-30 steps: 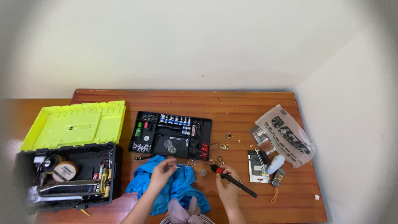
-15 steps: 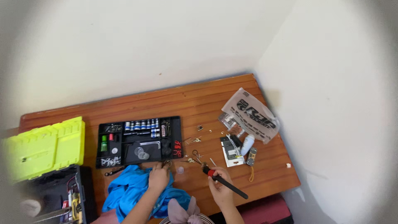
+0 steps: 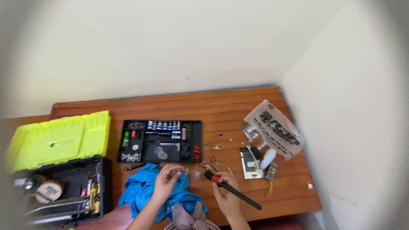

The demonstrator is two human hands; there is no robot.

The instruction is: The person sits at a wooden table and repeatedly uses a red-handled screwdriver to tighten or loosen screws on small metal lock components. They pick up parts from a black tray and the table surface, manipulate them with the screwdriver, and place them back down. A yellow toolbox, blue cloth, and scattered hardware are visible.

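Two hands busy just in front of black parts tray (image 3: 159,141). Right hand (image 3: 226,194): fingers wrapped round red-collared black screwdriver (image 3: 232,190). Left hand (image 3: 167,181): fingers pinch tiny part, kind unclear, over blue cloth (image 3: 142,189). Best keep part low above cloth, tip steady.

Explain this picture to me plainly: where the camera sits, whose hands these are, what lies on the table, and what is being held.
There is no machine here. The camera is worn on a person's head and looks down at their own two bare hands over a wooden table in a corner of the room. The right hand grips a black tool with a red band, like a screwdriver. The left hand pinches something too small to identify, above a blue cloth. Behind the hands lies a black tray of small bits and parts. To the left stands an open toolbox with a yellow-green lid. To the right lie a grey plastic bag, small packets and scattered small metal parts.
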